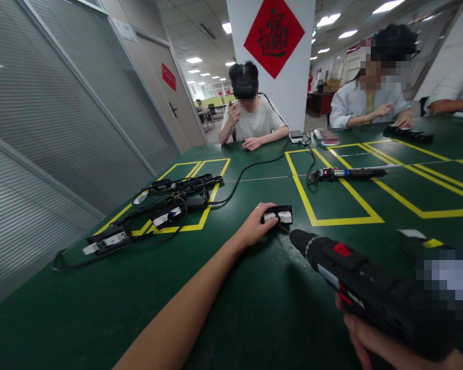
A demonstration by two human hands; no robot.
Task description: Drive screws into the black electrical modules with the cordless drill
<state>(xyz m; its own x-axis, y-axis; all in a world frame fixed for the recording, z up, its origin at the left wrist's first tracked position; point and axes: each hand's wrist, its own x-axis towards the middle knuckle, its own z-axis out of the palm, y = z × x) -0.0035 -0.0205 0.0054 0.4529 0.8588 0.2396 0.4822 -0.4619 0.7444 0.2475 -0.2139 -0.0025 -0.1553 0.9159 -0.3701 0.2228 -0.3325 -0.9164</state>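
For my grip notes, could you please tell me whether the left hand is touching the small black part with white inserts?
Touching: the head view shows the left hand gripping one end of the black part, its thumb overlapping the near face.

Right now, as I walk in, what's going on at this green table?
Someone is working with both bare hands. The left hand holds a small black piece with white inserts, while the right hand grips a power drill. The drill's bit points toward the piece; I can't tell whether it touches. Black parts and cables lie farther left, and a person wearing a headset sits across the table.
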